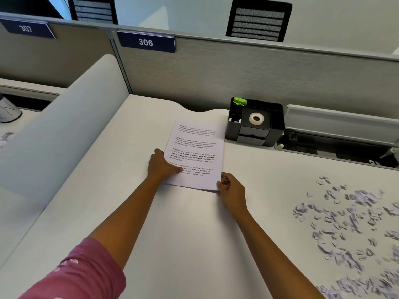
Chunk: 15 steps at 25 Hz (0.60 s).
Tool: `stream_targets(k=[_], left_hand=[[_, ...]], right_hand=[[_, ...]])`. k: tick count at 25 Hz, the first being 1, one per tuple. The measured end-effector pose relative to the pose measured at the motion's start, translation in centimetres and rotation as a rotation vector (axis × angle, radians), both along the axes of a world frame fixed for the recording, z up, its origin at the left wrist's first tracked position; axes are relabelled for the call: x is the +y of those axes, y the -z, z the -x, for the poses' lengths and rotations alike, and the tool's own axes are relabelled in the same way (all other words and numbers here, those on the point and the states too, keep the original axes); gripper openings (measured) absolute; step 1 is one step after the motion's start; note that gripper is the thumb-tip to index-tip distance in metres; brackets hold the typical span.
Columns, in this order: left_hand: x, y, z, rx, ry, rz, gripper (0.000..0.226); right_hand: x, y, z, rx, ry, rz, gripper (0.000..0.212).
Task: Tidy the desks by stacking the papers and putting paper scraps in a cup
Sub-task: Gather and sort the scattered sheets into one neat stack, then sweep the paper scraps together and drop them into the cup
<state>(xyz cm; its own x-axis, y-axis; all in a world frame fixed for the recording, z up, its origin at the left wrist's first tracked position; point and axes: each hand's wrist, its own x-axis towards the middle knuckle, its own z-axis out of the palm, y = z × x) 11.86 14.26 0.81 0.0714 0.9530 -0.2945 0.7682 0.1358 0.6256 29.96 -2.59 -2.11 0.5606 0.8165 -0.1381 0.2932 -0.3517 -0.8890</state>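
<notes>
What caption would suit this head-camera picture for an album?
Both hands, left hand and right hand, square a stack of papers while paper scraps wait on the desk.

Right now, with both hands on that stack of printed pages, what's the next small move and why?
Probably let go of the stack of white printed pages and reach right. The left hand rests on its left edge, the right hand pinches its near right corner, and the edges look squared, while torn white paper scraps lie scattered on the white desk.
</notes>
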Motion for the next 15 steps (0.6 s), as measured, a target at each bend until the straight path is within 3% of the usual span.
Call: stream_targets(k=[5, 9, 15], left_hand=[[-1.2, 0.3, -0.1, 0.145, 0.009, -0.040, 0.091], [-2.9, 0.6, 0.2, 0.126, -0.058, -0.114, 0.090], [-10.8, 3.1, 1.5, 0.103, -0.118, -0.374, 0.063]], right_hand=[[-0.3, -0.1, 0.4, -0.025, 0.029, -0.004, 0.025], [-1.2, 0.1, 0.9, -0.020, 0.059, -0.010, 0.025], [-6.2, 1.3, 2.1, -0.088, 0.052, -0.078, 0.024]])
